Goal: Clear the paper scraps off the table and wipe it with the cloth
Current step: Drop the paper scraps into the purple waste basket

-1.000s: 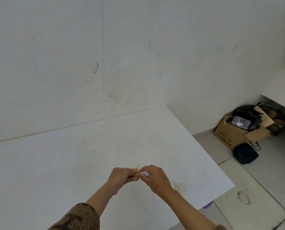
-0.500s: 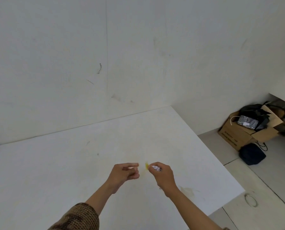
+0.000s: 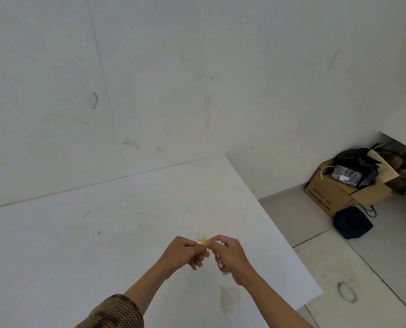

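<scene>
Over the white table [image 3: 83, 252] my two hands meet near its right front part. A small yellow paper scrap [image 3: 203, 240] is pinched between the fingertips of my left hand [image 3: 185, 253] and my right hand [image 3: 230, 258]. White crumpled paper scraps [image 3: 220, 259] are bunched in my right palm, partly hidden by the fingers. No cloth is in view.
A brownish stain [image 3: 229, 299] marks the table near its front right edge [image 3: 299, 263]. Beyond the edge on the tiled floor stand an open cardboard box [image 3: 334, 197] with dark things in it and a dark bag [image 3: 352, 222]. The white wall rises right behind the table.
Half a second ago my hands were apart, the yellow scrap at my right fingertips. Now they have come together on it. The purple thing at the left edge is out of view.
</scene>
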`<state>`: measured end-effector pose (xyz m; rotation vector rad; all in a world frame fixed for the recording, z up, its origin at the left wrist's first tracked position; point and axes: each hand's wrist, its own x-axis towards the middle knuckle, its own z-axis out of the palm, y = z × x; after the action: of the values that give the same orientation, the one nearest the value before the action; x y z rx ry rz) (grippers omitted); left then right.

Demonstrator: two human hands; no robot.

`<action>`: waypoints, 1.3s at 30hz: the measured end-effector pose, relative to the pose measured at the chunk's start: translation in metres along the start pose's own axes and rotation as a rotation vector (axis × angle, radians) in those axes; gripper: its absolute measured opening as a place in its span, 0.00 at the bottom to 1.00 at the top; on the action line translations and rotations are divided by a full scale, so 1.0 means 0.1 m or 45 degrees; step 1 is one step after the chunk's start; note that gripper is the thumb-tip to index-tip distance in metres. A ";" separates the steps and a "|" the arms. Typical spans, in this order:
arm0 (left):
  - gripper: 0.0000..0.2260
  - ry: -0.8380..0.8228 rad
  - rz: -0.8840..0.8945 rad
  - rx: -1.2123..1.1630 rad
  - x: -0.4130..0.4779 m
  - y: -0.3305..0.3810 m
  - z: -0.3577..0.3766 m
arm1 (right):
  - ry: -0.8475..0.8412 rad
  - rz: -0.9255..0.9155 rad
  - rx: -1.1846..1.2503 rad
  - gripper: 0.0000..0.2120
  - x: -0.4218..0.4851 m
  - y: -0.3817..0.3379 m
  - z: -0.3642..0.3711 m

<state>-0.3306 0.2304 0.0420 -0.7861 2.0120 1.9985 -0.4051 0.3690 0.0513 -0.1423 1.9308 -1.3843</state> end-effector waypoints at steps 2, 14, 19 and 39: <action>0.10 0.048 -0.020 -0.035 0.12 0.08 0.19 | 0.034 0.017 0.029 0.05 0.05 0.02 -0.21; 0.22 0.036 -0.171 -0.183 0.77 0.33 1.19 | -0.007 0.237 0.304 0.11 0.23 0.36 -1.35; 0.18 0.200 -0.165 -0.186 0.96 0.31 1.48 | 0.096 0.216 0.293 0.06 0.28 0.47 -1.74; 0.06 0.063 0.400 0.799 1.74 0.49 2.66 | 0.480 -0.065 -0.504 0.07 1.08 1.25 -3.00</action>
<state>-0.5610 0.4468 -0.0193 -0.3969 2.7019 1.3185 -0.6285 0.6001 -0.0675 -0.1248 2.5203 -1.1001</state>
